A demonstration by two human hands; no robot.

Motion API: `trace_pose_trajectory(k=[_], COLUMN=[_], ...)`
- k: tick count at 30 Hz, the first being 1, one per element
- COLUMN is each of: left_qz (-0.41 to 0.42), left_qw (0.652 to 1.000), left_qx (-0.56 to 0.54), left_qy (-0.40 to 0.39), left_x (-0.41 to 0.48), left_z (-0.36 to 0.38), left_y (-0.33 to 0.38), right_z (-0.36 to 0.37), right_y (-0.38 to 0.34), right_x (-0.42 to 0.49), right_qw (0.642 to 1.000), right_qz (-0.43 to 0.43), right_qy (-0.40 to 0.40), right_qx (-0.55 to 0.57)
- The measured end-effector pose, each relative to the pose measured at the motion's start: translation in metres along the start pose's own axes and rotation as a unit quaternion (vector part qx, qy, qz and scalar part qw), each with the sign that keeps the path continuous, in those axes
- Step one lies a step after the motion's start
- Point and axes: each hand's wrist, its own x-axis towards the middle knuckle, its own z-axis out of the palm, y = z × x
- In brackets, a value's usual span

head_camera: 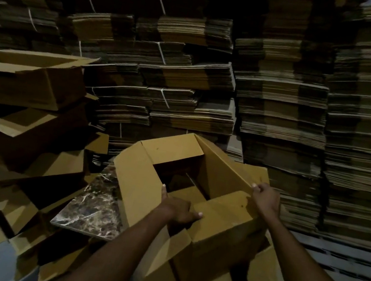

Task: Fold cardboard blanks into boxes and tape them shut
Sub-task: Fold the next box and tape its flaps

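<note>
Folding box [223,241] top: left hand [179,210] grips near flap [222,204], right hand [265,199] pinches side flap [221,169]; flaps open, taping pending.

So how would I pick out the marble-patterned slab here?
Start at the wall of stacked flat blanks, then drop to the half-folded box in front of it. The slab lies just left of that box. It alone is dark, glossy and white-veined amid plain tan cardboard.
</note>
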Motion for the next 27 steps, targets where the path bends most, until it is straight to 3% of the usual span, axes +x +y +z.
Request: trace_pose_trajectory(k=[3, 6, 8, 10, 12, 14, 16, 18, 20, 22, 24, 27], left_qz=[0.013, 0.081, 0.161, 0.198, 0.217, 0.225, 0.210, 0.194, 0.192, 0.223, 0.272, 0.292], left_qw=[0.983, 0.900, 0.835, 0.797, 0.822, 0.884, 0.936, 0.975, 0.980, 0.971, 0.959, 0.954], left_qx=[-0.119, -0.331, -0.483, -0.565, -0.526, -0.407, -0.277, -0.108, -0.003, -0.009, -0.022, 0.004], left_qy=[0.139, 0.270, 0.209, 0.082, -0.012, -0.055, -0.063, -0.018, 0.049, 0.081, 0.073, 0.061], left_x=[-0.006, -0.031, -0.056, -0.077, -0.084, -0.082, -0.076, -0.070, -0.067, -0.069, -0.072, -0.074], left_z=[-0.003, -0.019, -0.034, -0.045, -0.041, -0.023, -0.003, 0.016, 0.027, 0.033, 0.031, 0.023], left_y=[-0.009, -0.010, 0.000, 0.013, 0.025, 0.037, 0.047, 0.053, 0.055, 0.044, 0.021, -0.031], right_z=[-0.021, -0.051, -0.073, -0.096, -0.115, -0.121, -0.113, -0.095, -0.077, -0.067, -0.068, -0.079], right_y=[-0.011, -0.042, -0.067, -0.090, -0.107, -0.108, -0.095, -0.070, -0.043, -0.022, -0.009, -0.004], right_x=[-0.020, -0.037, -0.045, -0.054, -0.064, -0.065, -0.063, -0.060, -0.059, -0.057, -0.054, -0.053], right_qw=[0.998, 0.992, 0.987, 0.981, 0.975, 0.962, 0.928, 0.882, 0.854, 0.832, 0.837, 0.805], right_qz=[-0.012, -0.063, -0.114, -0.170, -0.206, -0.214, -0.187, -0.150, -0.127, -0.144, -0.146, -0.214], right_qy=[0.037, 0.077, 0.072, 0.026, -0.063, -0.170, -0.281, -0.358, -0.388, -0.388, -0.371, -0.360], right_qx=[0.042, 0.082, 0.092, 0.086, 0.059, -0.026, -0.159, -0.266, -0.323, -0.368, -0.375, -0.420])
